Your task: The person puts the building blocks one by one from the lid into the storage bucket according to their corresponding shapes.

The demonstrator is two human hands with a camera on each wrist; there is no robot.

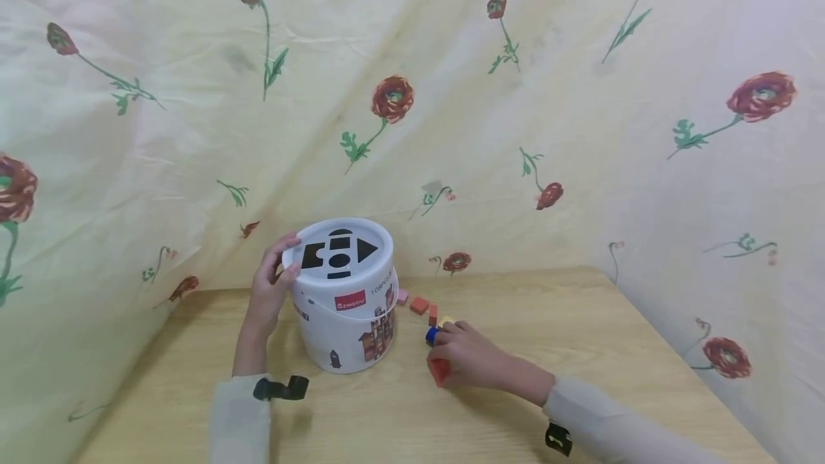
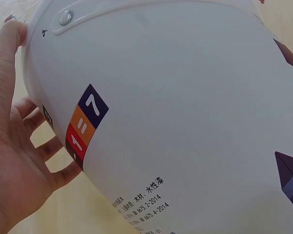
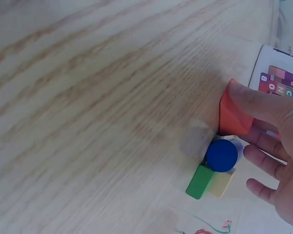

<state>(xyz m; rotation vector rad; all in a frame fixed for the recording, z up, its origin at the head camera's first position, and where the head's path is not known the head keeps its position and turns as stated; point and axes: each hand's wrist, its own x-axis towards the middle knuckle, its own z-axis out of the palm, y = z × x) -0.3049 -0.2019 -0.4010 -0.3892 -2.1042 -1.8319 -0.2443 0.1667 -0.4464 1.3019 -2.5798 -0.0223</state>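
A white toy-block bucket (image 1: pixel 341 328) stands upright on the table, its lid (image 1: pixel 353 236) cut with several shaped holes. My left hand (image 1: pixel 271 288) grips the bucket's upper left side, with fingertips over the lid's rim; in the left wrist view the thumb and curled fingers lie along its edge. To the right of the bucket, my right hand (image 1: pixel 473 356) pinches a red triangular block (image 3: pixel 234 114) between thumb and fingers. Beside its other fingers are a blue cylinder (image 3: pixel 221 155), a green block (image 3: pixel 200 182) and a pale yellow block (image 3: pixel 221 183).
An orange upright block (image 1: pixel 433 315), an orange-red block (image 1: pixel 419 305) and a pink block (image 1: pixel 402 296) lie in a row behind the right hand, running toward the bucket. A flowered cloth (image 1: pixel 451 127) hangs behind and along the sides of the wooden table (image 1: pixel 361 417).
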